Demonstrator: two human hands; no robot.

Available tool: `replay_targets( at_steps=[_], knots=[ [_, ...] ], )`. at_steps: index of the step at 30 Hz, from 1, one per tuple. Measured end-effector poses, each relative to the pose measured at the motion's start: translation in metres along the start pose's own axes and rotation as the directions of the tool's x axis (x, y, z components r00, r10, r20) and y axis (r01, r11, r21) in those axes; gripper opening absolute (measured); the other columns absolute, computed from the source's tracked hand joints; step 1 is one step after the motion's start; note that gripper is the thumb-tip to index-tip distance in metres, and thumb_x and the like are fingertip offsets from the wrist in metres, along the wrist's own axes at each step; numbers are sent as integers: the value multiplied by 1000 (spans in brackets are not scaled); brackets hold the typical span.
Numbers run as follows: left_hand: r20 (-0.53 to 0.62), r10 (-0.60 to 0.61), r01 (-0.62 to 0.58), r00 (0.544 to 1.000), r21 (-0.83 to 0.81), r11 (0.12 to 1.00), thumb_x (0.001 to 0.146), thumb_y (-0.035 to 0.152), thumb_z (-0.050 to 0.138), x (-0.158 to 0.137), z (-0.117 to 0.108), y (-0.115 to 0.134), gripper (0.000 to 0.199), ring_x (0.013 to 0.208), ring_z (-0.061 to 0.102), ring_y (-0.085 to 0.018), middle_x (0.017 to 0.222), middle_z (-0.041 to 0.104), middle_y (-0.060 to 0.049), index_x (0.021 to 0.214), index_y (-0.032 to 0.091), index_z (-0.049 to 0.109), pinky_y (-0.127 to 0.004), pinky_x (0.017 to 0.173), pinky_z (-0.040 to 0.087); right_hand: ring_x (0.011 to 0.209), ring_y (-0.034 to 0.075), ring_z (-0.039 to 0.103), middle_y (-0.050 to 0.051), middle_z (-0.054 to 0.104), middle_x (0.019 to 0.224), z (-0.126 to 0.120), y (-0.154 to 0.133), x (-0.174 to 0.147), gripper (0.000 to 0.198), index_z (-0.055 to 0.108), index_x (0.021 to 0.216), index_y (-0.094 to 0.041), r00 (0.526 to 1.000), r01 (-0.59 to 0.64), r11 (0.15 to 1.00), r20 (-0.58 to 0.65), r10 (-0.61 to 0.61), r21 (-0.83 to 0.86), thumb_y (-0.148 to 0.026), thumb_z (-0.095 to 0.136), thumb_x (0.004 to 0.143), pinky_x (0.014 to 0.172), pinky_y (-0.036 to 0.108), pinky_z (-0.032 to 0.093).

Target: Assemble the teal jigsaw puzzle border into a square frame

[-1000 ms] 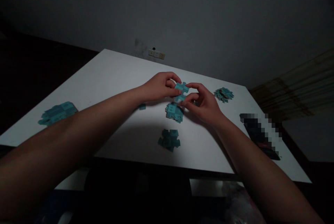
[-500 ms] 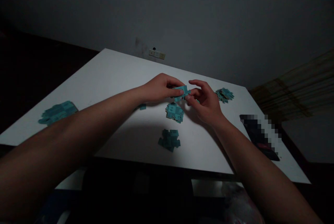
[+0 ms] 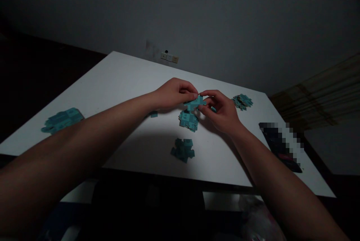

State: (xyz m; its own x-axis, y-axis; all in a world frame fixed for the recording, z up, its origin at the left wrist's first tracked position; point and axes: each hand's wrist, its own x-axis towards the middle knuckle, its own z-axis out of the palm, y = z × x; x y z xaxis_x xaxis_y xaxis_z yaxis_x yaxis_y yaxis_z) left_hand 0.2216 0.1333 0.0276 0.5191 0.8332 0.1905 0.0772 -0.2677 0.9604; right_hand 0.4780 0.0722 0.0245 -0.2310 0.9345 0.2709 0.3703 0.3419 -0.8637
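Note:
Between my two hands a teal jigsaw puzzle piece (image 3: 195, 103) is held above the table. My left hand (image 3: 177, 94) pinches its upper left side with thumb and fingers. Closed on the right side of the same piece is my right hand (image 3: 221, 110), thumb below and index fingertip at the top edge. Just beneath lies a small pile of teal puzzle pieces (image 3: 189, 121). Nearer to me sits another, darker-looking cluster of pieces (image 3: 183, 150). A single piece (image 3: 153, 114) shows partly from behind my left forearm.
The white table (image 3: 135, 72) stands against a grey wall with a socket strip (image 3: 169, 57). A stack of pieces (image 3: 63, 120) lies at the left, partly behind my forearm. Another pile (image 3: 242, 101) is at the back right. A dark, partly pixelated flat object (image 3: 277, 145) rests at the right.
The held piece has tilted flatter and lower. My right index finger has come down from being raised onto the piece's top edge. The piles have stayed put.

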Motion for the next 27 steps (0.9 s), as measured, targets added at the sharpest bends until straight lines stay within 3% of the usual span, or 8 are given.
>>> replay_targets(
  at_steps=[6,9,11,15,18,22,27],
  knots=[
    [-20,-9,9,1000,30,1000,109,24,88,0,-1,3,11,87,82,-21,88,88,-5,106,17,96,-35,92,69,77,27,71,0,79,84,-5,-1,1,50,80,106,-34,999,-8,1000,-36,8,-5,-65,115,86,76,44,62],
    [-2,-4,4,1000,82,997,108,22,86,0,-1,0,11,84,81,-21,87,87,-5,105,17,95,-35,92,68,71,22,66,0,79,81,-10,-4,1,48,77,93,-31,997,-43,994,72,36,101,-54,118,86,70,39,57],
    [13,13,-15,1000,157,988,104,20,87,-2,-1,-2,8,86,82,-21,90,88,-4,105,18,96,-34,93,67,67,19,65,0,78,78,-12,-6,-1,48,76,88,-28,967,-122,972,245,71,201,-46,120,83,66,35,52],
    [79,40,-63,996,315,947,93,16,87,-8,0,-2,24,87,80,-22,89,87,-2,114,18,99,-34,91,62,62,15,62,-3,76,73,-11,-8,-6,49,77,86,-25,841,-268,927,534,93,261,-40,123,77,61,28,46],
    [117,38,-79,992,371,925,91,18,85,-10,-1,-1,31,83,77,-22,88,86,-2,118,17,100,-35,88,59,64,16,63,-3,77,75,-8,-9,-9,45,78,88,-24,797,-304,928,591,124,215,-38,120,81,61,27,46],
    [152,31,-92,988,413,906,92,21,84,-10,-4,-1,34,82,76,-23,90,86,-3,122,17,101,-35,85,55,64,15,59,-4,75,74,-9,-11,-8,45,77,89,-24,792,-287,941,597,126,182,-39,119,85,61,27,44],
    [295,-3,-137,956,455,880,91,34,98,-12,-7,-1,43,101,84,-28,118,95,-11,132,21,99,-37,94,59,62,17,63,-2,77,74,-14,-10,-9,36,83,87,-27,753,-278,949,647,119,149,-40,115,93,60,31,49]
  ],
)
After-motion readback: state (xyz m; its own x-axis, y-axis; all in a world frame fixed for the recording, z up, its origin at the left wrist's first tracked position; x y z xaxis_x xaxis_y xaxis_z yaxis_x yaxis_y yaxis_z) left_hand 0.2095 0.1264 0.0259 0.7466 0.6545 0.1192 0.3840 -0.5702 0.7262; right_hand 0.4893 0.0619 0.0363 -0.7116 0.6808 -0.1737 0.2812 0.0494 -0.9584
